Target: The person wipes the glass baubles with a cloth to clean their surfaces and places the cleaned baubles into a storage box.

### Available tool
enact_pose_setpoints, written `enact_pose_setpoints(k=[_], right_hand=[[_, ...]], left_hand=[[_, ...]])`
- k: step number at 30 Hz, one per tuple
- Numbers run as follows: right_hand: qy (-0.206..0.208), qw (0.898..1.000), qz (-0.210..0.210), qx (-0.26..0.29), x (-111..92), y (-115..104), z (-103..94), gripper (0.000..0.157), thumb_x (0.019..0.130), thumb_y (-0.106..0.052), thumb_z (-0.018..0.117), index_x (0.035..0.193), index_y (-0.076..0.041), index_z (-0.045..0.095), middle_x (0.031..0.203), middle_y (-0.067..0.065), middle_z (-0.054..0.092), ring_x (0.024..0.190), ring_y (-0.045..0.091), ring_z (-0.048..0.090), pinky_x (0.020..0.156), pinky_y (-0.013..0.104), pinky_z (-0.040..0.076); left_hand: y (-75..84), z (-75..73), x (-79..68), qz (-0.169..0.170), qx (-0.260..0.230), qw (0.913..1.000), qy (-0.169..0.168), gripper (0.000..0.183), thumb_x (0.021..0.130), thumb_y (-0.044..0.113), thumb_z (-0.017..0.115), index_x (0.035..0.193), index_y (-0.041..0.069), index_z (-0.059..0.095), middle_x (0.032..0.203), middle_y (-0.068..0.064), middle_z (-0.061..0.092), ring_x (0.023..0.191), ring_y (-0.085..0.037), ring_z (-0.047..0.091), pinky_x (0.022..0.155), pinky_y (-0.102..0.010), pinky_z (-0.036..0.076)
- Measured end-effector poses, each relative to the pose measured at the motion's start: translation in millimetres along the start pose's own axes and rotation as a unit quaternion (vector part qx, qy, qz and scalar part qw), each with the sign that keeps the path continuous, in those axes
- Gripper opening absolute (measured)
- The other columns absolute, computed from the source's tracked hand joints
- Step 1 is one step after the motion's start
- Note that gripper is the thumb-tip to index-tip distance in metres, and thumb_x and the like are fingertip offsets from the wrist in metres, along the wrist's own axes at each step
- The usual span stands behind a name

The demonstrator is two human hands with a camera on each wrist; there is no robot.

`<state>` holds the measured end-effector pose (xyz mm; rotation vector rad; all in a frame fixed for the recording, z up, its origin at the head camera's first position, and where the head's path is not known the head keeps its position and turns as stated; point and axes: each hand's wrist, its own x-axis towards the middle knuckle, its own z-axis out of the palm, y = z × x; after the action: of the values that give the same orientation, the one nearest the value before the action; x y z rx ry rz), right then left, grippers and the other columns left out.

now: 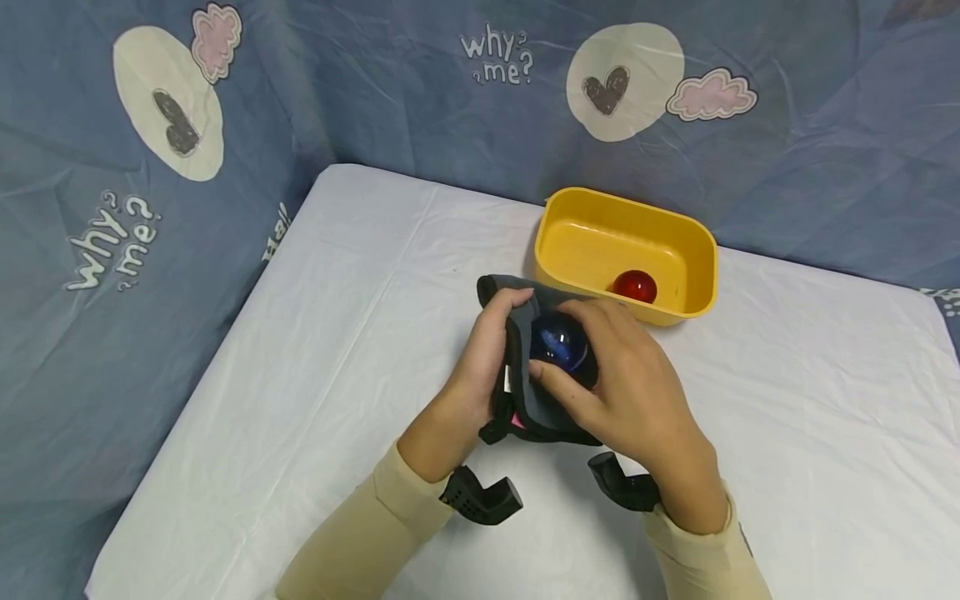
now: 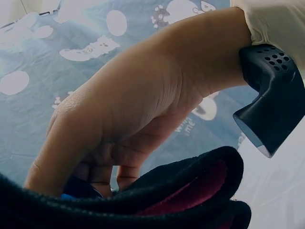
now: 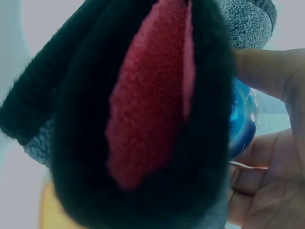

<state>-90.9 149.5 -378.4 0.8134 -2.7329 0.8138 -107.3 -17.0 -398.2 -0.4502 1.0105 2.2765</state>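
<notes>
My right hand (image 1: 637,383) holds a glossy dark blue ball (image 1: 558,340), with the thumb on the near side and fingers on the far side. The ball rests against a folded dark grey cloth (image 1: 555,412) with black edging. My left hand (image 1: 480,358) grips the cloth's left side, its thumb on top and its other fingers hidden. Pink lining (image 3: 147,95) shows inside the fold in the right wrist view, where part of the blue ball (image 3: 242,117) appears too. In the left wrist view, the right hand (image 2: 119,100) reaches down behind the dark cloth (image 2: 200,176).
A yellow plastic bin (image 1: 626,208) stands behind the hands near the table's back edge. Inside it, at the front, lies a shiny red ball (image 1: 635,287). A white sheet (image 1: 360,275) covers the table, and patterned blue fabric (image 1: 390,92) hangs behind and to the left.
</notes>
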Motion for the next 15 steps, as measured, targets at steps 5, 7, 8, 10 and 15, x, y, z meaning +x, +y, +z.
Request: enact_pose_setpoints(k=[5, 7, 8, 10, 15], right_hand=[[0.005, 1.0, 0.006, 0.007, -0.2, 1.8, 0.7, 0.062, 0.088, -0.045, 0.08, 0.128, 0.0, 0.065, 0.121, 0.012, 0.068, 0.111, 0.028, 0.062, 0.101, 0.046, 0.048], [0.003, 1.0, 0.012, 0.012, 0.0, 1.7, 0.7, 0.061, 0.089, -0.046, 0.079, 0.127, -0.001, 0.066, 0.12, 0.012, 0.069, 0.11, 0.027, 0.062, 0.1, 0.046, 0.049], [0.001, 1.0, 0.016, 0.016, 0.2, 1.7, 0.7, 0.06, 0.089, -0.047, 0.079, 0.126, -0.001, 0.066, 0.12, 0.011, 0.069, 0.109, 0.027, 0.062, 0.1, 0.046, 0.049], [-0.007, 0.999, 0.027, 0.035, 0.7, 2.3, 0.2, 0.056, 0.09, -0.045, 0.078, 0.126, -0.003, 0.067, 0.12, 0.009, 0.07, 0.11, 0.025, 0.062, 0.1, 0.046, 0.048], [-0.021, 0.988, 0.042, 0.145, -0.2, 8.9, -5.0, 0.04, 0.093, -0.027, 0.078, 0.127, -0.008, 0.068, 0.114, 0.0, 0.07, 0.1, 0.017, 0.06, 0.09, 0.036, 0.05]], left_hand=[[-0.5, 0.5, -0.4, -0.006, -0.003, 0.9999, 0.011, 0.057, 0.097, 0.049, 0.049, 0.143, 0.015, 0.05, 0.134, -0.009, 0.054, 0.114, -0.021, 0.055, 0.1, -0.038, 0.046], [-0.5, 0.2, -0.3, -0.004, -0.007, 0.9999, 0.009, 0.057, 0.097, 0.048, 0.049, 0.143, 0.014, 0.05, 0.135, -0.009, 0.054, 0.115, -0.021, 0.055, 0.102, -0.038, 0.045], [-0.2, -0.3, -0.4, -0.003, -0.008, 0.9999, 0.006, 0.057, 0.098, 0.048, 0.048, 0.143, 0.014, 0.05, 0.134, -0.009, 0.054, 0.115, -0.021, 0.055, 0.102, -0.037, 0.045], [0.4, -1.2, 0.1, 0.001, -0.016, 0.9998, -0.007, 0.056, 0.099, 0.047, 0.047, 0.142, 0.012, 0.05, 0.133, -0.008, 0.054, 0.114, -0.021, 0.054, 0.102, -0.037, 0.045], [2.8, -2.6, 0.5, 0.006, -0.028, 0.9991, -0.031, 0.051, 0.1, 0.049, 0.043, 0.132, 0.011, 0.052, 0.123, -0.006, 0.057, 0.106, -0.018, 0.056, 0.094, -0.034, 0.048]])
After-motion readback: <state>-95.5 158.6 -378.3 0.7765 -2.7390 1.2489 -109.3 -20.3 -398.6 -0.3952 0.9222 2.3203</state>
